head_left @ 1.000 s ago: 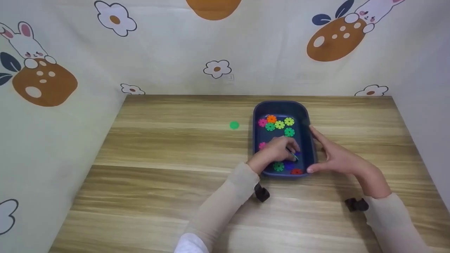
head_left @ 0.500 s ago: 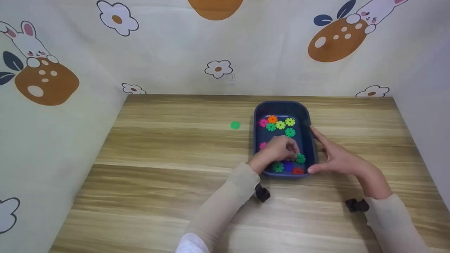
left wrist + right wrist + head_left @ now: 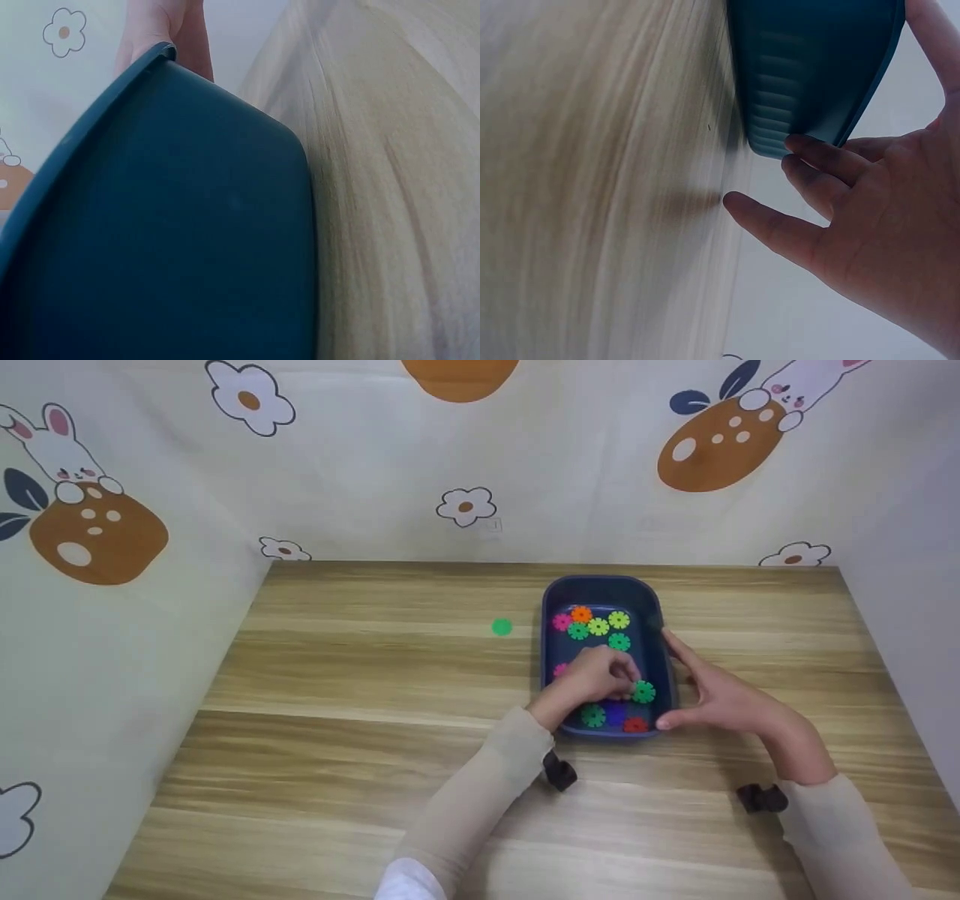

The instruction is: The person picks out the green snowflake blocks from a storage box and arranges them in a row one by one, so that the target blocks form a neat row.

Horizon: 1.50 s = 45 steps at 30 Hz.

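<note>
A dark blue bin stands on the wooden table, with several coloured notched plastic discs inside. My left hand reaches over its left rim and pinches a green notched disc between thumb and fingers. On the bin's right, my right hand spreads its thumb and fingers against the rim and outer side. From the right wrist view, the fingers touch the ribbed outer wall. The left wrist view holds mostly the bin's outer wall, and the disc is hidden there.
A flat green disc lies on the table left of the bin. Below the left hand are a green disc, a blue disc and a red disc. A patterned cloth wall borders the table.
The green disc in my left hand has turned from edge-on to face-up and risen slightly in the view. My right hand stays at the bin's side.
</note>
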Available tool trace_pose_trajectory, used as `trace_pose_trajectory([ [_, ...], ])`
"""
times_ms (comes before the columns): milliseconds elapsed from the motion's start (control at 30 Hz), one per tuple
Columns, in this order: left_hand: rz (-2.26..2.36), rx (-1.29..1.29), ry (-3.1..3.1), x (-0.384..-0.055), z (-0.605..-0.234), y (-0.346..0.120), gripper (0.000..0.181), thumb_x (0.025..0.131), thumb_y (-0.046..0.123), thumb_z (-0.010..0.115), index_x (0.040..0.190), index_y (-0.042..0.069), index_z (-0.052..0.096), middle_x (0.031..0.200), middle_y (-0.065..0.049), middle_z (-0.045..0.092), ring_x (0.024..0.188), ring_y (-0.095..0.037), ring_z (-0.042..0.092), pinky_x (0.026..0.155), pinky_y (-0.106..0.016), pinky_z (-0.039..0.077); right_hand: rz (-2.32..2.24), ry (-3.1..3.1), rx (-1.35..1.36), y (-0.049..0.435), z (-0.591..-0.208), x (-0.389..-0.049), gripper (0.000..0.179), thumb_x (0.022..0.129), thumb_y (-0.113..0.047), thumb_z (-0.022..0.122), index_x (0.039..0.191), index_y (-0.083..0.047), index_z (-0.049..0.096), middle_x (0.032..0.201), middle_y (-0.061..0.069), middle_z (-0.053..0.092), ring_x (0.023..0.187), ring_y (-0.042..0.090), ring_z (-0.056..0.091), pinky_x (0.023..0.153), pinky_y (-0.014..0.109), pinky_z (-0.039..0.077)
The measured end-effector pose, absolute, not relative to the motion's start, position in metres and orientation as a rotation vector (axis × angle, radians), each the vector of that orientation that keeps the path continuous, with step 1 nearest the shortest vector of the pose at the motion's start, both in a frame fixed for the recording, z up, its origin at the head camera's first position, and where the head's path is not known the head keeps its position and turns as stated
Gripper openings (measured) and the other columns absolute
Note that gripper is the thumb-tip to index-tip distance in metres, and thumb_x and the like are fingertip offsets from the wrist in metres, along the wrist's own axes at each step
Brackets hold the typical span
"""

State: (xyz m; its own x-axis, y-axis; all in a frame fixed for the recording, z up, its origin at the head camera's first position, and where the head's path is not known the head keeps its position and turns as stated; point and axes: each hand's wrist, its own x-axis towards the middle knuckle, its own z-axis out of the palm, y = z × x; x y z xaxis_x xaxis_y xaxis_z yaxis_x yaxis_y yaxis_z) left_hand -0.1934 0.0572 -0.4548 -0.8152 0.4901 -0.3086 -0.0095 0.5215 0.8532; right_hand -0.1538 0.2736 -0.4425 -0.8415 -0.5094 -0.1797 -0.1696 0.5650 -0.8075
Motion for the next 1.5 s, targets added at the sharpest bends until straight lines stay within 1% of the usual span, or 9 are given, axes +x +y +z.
trace_pose_trajectory([
  [300, 1.356, 0.432, 2.224, -0.194, -0.454, 0.054, 0.005, 0.090, 0.006, 0.072, 0.094, 0.003, 0.073, 0.084, -0.008, 0.074, 0.064, -0.006, 0.063, 0.063, -0.018, 0.057, -1.183, 2.422, -0.573, 0.272, -0.442, -0.153, 0.119, 0.079, -0.021, 0.084, 0.161, -0.012, -0.002, 0.166, 0.025, 0.006, 0.149, 0.050, 0.017, 0.116, 0.068, 0.022],
  [700, 1.453, 0.391, 2.197, -0.196, -0.443, 0.045, 0.007, 0.091, 0.008, 0.071, 0.097, 0.004, 0.073, 0.090, -0.008, 0.074, 0.071, -0.009, 0.066, 0.069, -0.020, 0.059, -1.178, 2.424, -0.570, 0.272, -0.442, -0.155, 0.118, 0.080, -0.022, 0.084, 0.161, -0.013, -0.001, 0.167, 0.023, 0.005, 0.150, 0.050, 0.014, 0.117, 0.069, 0.019],
  [1000, 1.536, 0.394, 2.188, -0.196, -0.430, 0.028, 0.007, 0.092, 0.006, 0.070, 0.097, 0.002, 0.072, 0.091, -0.013, 0.074, 0.084, -0.027, 0.073, 0.081, -0.038, 0.062, -1.242, 2.502, -0.604, 0.277, -0.436, -0.161, 0.100, 0.084, -0.019, 0.081, 0.160, -0.010, 0.017, 0.166, 0.019, 0.017, 0.150, 0.046, 0.019, 0.114, 0.071, 0.025],
  [1067, 1.548, 0.388, 2.192, -0.196, -0.427, 0.023, 0.007, 0.092, 0.006, 0.070, 0.098, 0.002, 0.071, 0.093, -0.014, 0.075, 0.088, -0.031, 0.073, 0.082, -0.040, 0.062, -1.269, 2.545, -0.601, 0.278, -0.436, -0.164, 0.095, 0.084, -0.020, 0.081, 0.159, -0.011, 0.022, 0.165, 0.017, 0.021, 0.150, 0.043, 0.021, 0.116, 0.064, 0.026],
  [1167, 1.561, 0.389, 2.204, -0.197, -0.424, 0.014, 0.009, 0.092, 0.006, 0.070, 0.100, 0.001, 0.071, 0.094, -0.015, 0.075, 0.091, -0.033, 0.074, 0.082, -0.040, 0.062, -1.326, 2.610, -0.612, 0.280, -0.438, -0.168, 0.088, 0.083, -0.018, 0.081, 0.156, -0.009, 0.031, 0.162, 0.017, 0.030, 0.149, 0.037, 0.028, 0.121, 0.032, 0.032],
  [1233, 1.574, 0.399, 2.213, -0.198, -0.423, 0.009, 0.012, 0.091, 0.006, 0.070, 0.102, -0.001, 0.071, 0.093, -0.015, 0.075, 0.089, -0.031, 0.074, 0.080, -0.038, 0.062, -1.372, 2.639, -0.625, 0.281, -0.441, -0.170, 0.084, 0.082, -0.016, 0.081, 0.153, -0.008, 0.038, 0.160, 0.018, 0.035, 0.149, 0.023, 0.033, 0.114, 0.011, 0.031],
  [1300, 1.601, 0.412, 2.212, -0.199, -0.421, 0.004, 0.014, 0.091, 0.005, 0.070, 0.103, -0.003, 0.070, 0.092, -0.016, 0.075, 0.085, -0.028, 0.075, 0.078, -0.034, 0.062, -1.432, 2.647, -0.637, 0.281, -0.443, -0.171, 0.078, 0.081, -0.012, 0.082, 0.150, -0.006, 0.044, 0.156, 0.020, 0.041, 0.144, 0.007, 0.038, 0.106, -0.001, 0.028],
  [1400, 1.645, 0.411, 2.208, -0.201, -0.418, -0.004, 0.014, 0.091, 0.002, 0.070, 0.102, -0.005, 0.070, 0.090, -0.015, 0.073, 0.076, -0.017, 0.071, 0.074, -0.028, 0.062, -1.485, 2.647, -0.641, 0.281, -0.446, -0.172, 0.071, 0.081, -0.009, 0.081, 0.145, -0.005, 0.050, 0.152, 0.020, 0.046, 0.133, -0.013, 0.040, 0.105, -0.001, 0.030],
  [1500, 1.670, 0.395, 2.209, -0.202, -0.414, -0.013, 0.012, 0.091, 0.003, 0.070, 0.101, -0.004, 0.069, 0.089, -0.013, 0.072, 0.072, -0.008, 0.066, 0.074, -0.029, 0.062, -1.494, 2.642, -0.644, 0.280, -0.447, -0.173, 0.065, 0.082, -0.009, 0.081, 0.141, -0.003, 0.054, 0.150, 0.020, 0.049, 0.128, -0.018, 0.041, 0.104, 0.001, 0.032],
])
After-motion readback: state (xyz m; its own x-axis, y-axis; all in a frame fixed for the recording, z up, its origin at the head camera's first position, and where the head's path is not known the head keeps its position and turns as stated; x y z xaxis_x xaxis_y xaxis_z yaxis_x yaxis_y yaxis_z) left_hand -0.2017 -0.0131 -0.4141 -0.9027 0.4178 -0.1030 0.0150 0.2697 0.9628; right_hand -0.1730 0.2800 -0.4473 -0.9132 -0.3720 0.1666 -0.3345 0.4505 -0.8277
